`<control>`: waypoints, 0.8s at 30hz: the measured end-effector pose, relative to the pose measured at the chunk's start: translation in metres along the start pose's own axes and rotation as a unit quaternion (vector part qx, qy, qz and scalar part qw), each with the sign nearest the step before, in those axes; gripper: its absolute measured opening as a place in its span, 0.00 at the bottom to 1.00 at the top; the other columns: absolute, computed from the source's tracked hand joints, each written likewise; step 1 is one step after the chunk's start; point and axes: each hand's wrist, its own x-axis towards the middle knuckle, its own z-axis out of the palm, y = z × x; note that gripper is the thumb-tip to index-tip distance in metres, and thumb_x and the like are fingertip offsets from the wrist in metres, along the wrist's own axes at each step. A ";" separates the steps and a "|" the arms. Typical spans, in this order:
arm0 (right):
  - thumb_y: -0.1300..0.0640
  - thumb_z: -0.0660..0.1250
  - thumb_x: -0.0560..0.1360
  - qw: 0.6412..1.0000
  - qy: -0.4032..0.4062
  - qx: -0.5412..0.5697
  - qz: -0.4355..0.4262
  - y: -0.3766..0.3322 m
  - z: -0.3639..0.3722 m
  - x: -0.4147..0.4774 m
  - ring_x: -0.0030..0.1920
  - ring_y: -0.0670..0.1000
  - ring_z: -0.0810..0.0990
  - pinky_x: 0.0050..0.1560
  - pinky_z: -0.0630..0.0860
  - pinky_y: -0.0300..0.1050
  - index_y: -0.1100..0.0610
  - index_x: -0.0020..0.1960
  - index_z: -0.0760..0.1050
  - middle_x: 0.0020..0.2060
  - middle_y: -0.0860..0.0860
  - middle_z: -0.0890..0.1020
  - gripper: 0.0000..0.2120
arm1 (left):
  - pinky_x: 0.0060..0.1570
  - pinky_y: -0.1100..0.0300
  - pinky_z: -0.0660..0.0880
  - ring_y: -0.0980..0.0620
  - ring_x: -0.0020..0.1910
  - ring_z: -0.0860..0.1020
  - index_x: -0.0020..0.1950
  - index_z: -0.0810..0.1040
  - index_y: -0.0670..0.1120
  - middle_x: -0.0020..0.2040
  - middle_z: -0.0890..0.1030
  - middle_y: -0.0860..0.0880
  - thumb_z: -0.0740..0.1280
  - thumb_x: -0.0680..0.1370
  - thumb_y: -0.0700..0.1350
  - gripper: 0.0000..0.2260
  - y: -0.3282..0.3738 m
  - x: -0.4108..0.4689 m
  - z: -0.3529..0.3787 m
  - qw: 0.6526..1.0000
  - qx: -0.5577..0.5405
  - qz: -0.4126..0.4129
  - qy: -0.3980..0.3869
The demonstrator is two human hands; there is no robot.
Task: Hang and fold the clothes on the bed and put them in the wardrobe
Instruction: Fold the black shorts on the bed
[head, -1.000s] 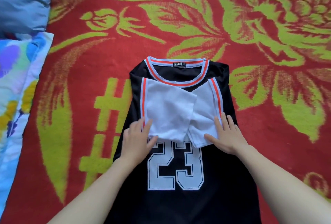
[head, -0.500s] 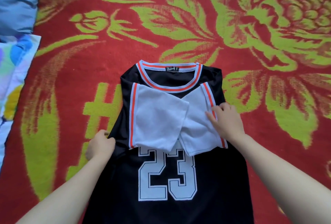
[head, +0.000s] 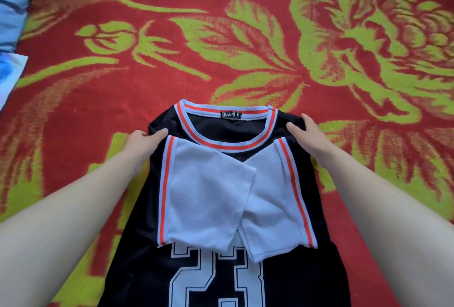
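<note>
Evenly, left hand (head: 143, 139) and right hand (head: 311, 134) pinch the jersey (head: 294, 282) by its shoulders.

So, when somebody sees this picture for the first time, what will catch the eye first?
Most likely the black jersey with a big white 23, lying in the lower centre, its white sleeves folded across the chest. Next, the left hand and right hand, each holding one shoulder of it. Behind everything, the red bedspread with large green flowers fills the frame.
</note>
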 end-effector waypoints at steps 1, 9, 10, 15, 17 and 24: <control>0.46 0.59 0.79 1.000 0.002 0.010 0.001 0.003 0.001 0.001 0.75 0.53 0.54 0.72 0.57 0.52 0.55 0.77 0.46 0.76 0.51 0.52 0.34 | 0.53 0.49 0.72 0.38 0.55 0.75 0.54 0.75 0.38 0.56 0.77 0.37 0.68 0.74 0.55 0.21 0.004 0.005 0.001 1.000 0.024 0.000 0.015; 0.52 0.54 0.81 0.995 0.090 0.012 0.045 0.011 0.019 0.007 0.65 0.57 0.69 0.69 0.61 0.60 0.56 0.67 0.63 0.66 0.54 0.71 0.17 | 0.29 0.59 0.62 0.49 0.32 0.68 0.33 0.69 0.45 0.33 0.71 0.46 0.69 0.74 0.40 0.12 0.013 0.014 -0.001 0.995 -0.087 0.026 0.035; 0.55 0.54 0.80 0.992 0.115 0.021 0.048 0.010 0.022 0.008 0.58 0.57 0.72 0.65 0.65 0.58 0.56 0.61 0.66 0.58 0.55 0.75 0.11 | 0.29 0.60 0.63 0.51 0.30 0.68 0.33 0.70 0.46 0.34 0.71 0.46 0.68 0.74 0.39 0.12 0.013 0.012 -0.006 0.992 -0.118 0.027 0.027; 0.65 0.60 0.77 0.961 0.165 0.218 0.046 -0.007 -0.005 -0.008 0.38 0.50 0.73 0.35 0.69 0.41 0.57 0.48 0.72 0.42 0.54 0.75 0.05 | 0.27 0.66 0.66 0.61 0.20 0.71 0.36 0.68 0.48 0.22 0.75 0.54 0.64 0.75 0.32 0.14 0.021 -0.019 -0.048 0.954 -0.288 0.067 -0.039; 0.67 0.61 0.76 0.962 0.134 0.237 0.004 -0.011 -0.022 -0.029 0.33 0.47 0.73 0.29 0.68 0.36 0.54 0.40 0.71 0.37 0.52 0.75 0.10 | 0.28 0.67 0.70 0.61 0.22 0.74 0.38 0.70 0.48 0.23 0.77 0.55 0.62 0.75 0.30 0.13 0.019 -0.035 -0.065 0.946 -0.300 0.097 -0.073; 0.76 0.61 0.72 0.963 0.014 0.245 -0.108 0.003 -0.063 -0.139 0.33 0.45 0.77 0.36 0.71 0.34 0.56 0.38 0.69 0.28 0.45 0.80 0.15 | 0.43 0.68 0.76 0.62 0.36 0.80 0.47 0.83 0.45 0.36 0.84 0.56 0.60 0.72 0.24 0.19 -0.049 -0.085 -0.121 0.956 -0.142 0.217 -0.139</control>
